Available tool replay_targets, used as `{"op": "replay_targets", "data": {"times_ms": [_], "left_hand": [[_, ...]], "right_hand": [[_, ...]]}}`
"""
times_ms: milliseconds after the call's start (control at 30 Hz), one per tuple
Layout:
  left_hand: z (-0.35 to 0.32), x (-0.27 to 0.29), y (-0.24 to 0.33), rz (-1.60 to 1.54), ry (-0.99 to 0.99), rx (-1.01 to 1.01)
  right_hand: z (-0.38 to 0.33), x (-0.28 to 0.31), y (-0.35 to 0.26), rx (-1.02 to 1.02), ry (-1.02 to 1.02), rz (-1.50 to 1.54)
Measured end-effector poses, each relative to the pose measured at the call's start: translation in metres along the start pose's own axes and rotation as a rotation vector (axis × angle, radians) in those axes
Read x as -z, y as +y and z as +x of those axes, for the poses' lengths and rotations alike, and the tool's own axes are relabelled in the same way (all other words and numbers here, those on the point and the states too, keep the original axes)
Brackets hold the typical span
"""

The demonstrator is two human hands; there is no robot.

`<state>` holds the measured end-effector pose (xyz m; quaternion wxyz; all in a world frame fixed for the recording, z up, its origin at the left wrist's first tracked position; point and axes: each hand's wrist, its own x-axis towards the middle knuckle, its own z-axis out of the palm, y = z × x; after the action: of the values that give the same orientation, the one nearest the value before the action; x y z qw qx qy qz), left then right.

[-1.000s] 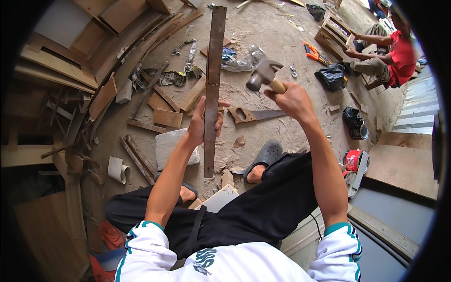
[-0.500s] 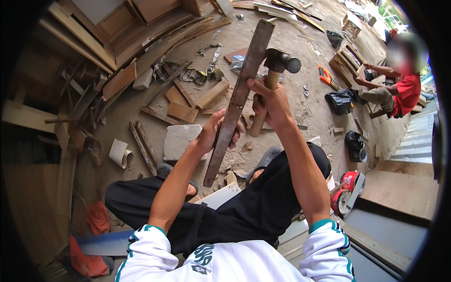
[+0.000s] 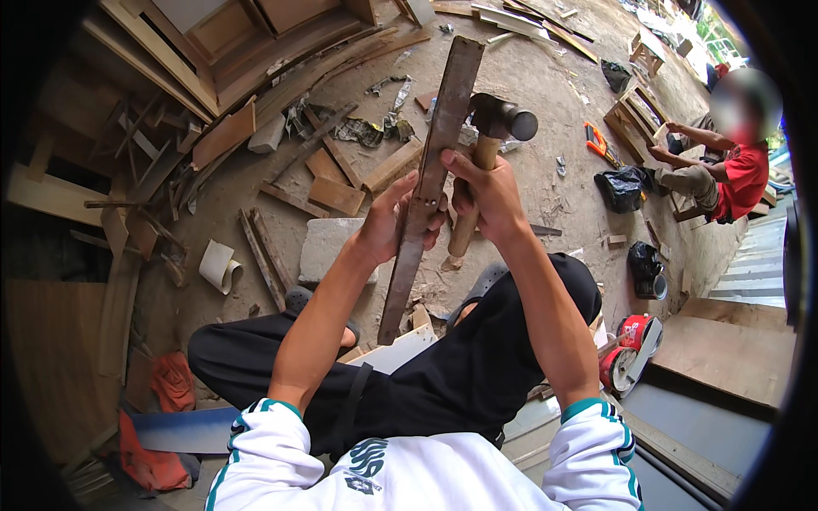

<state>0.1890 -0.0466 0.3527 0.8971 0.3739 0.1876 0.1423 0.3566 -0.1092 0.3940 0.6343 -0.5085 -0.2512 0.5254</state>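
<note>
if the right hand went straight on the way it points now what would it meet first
Probably the long wooden board the left hand holds; the thumb of the right hand overlaps its edge in this view, though depth leaves actual contact unclear.

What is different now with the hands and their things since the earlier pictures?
The right hand, with the hammer, has moved left to the brown strip; its thumb now overlaps the strip's edge. The hammer has turned, its handle nearly upright. The strip has tilted, top leaning right. Nothing was let go; the left hand still holds the strip.
</note>
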Motion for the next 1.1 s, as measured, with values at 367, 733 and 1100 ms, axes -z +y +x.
{"op": "replay_targets", "data": {"times_ms": [367,733,1100], "left_hand": [[-0.008,-0.002,-0.002,-0.052,0.094,0.074],[-0.003,-0.005,0.005,0.058,0.185,0.062],[-0.005,0.002,0.014,-0.031,0.078,0.117]], "right_hand": [[0.0,-0.002,0.005,0.065,-0.042,-0.098],[0.004,-0.006,0.007,0.1,0.057,-0.145],[0.015,-0.004,0.013,0.049,0.056,-0.011]]}}
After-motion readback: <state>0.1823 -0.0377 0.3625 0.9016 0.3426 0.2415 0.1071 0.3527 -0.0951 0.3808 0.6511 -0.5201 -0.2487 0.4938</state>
